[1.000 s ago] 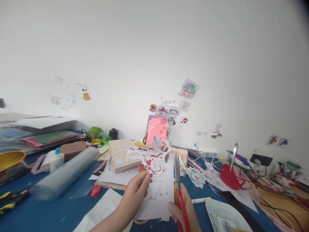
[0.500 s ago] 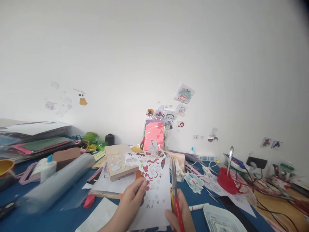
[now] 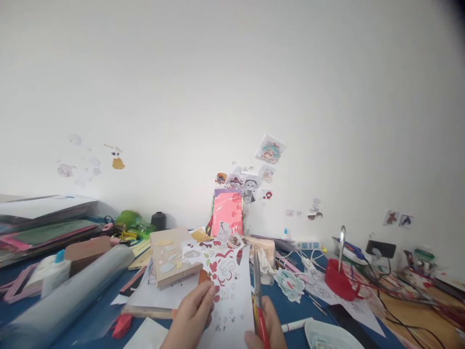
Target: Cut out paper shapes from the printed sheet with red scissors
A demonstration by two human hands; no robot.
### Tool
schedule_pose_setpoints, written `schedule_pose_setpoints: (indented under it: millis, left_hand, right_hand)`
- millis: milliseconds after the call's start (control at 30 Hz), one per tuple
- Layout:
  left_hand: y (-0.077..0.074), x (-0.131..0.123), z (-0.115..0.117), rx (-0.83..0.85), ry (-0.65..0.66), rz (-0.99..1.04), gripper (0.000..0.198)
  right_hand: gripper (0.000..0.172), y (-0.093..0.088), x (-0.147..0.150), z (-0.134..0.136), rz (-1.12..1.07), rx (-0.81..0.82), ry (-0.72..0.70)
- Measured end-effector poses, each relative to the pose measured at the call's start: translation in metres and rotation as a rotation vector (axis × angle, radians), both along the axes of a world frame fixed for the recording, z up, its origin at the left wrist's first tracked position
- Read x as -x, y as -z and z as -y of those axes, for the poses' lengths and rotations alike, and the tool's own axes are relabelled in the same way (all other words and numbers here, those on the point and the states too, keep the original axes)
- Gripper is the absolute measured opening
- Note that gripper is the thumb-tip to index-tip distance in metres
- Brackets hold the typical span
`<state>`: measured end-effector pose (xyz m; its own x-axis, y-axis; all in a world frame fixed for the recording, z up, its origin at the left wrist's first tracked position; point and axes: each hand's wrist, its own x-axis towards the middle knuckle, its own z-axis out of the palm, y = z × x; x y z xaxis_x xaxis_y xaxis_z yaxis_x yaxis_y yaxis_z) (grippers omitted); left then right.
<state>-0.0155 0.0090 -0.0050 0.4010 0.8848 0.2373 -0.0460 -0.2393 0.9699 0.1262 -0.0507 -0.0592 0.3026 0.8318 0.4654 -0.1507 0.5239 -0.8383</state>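
My left hand [image 3: 191, 317] pinches the left edge of a white printed sheet [image 3: 228, 291] covered in red and grey cut-out shapes, held above the blue table [image 3: 109, 310]. Its upper part is cut into ragged pieces. My right hand [image 3: 267, 327] grips red-handled scissors [image 3: 257, 291] upright at the sheet's right edge, blades pointing up and nearly closed. Both hands sit at the bottom of the view, partly cut off.
A wooden block [image 3: 169, 249] with paper bits lies behind the sheet. To the left are a clear roll [image 3: 72, 293] and a glue bottle [image 3: 54, 274]. A red cup with a spoon [image 3: 337, 278], cables, a white tray [image 3: 330, 334] and stickers on the wall [image 3: 271, 151] stand at the right.
The view has tilted upward, so the table and both hands sit lower in the picture. The hands keep the same hold on the sheet and the scissors.
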Motion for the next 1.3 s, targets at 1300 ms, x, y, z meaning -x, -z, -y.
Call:
schedule_pose_setpoints:
  millis: [1300]
  left_hand:
    - [-0.008, 0.017, -0.029, 0.157, 0.005, 0.422, 0.042]
  right_hand:
    - [0.031, -0.003, -0.052, -0.005, 0.083, 0.201, 0.291]
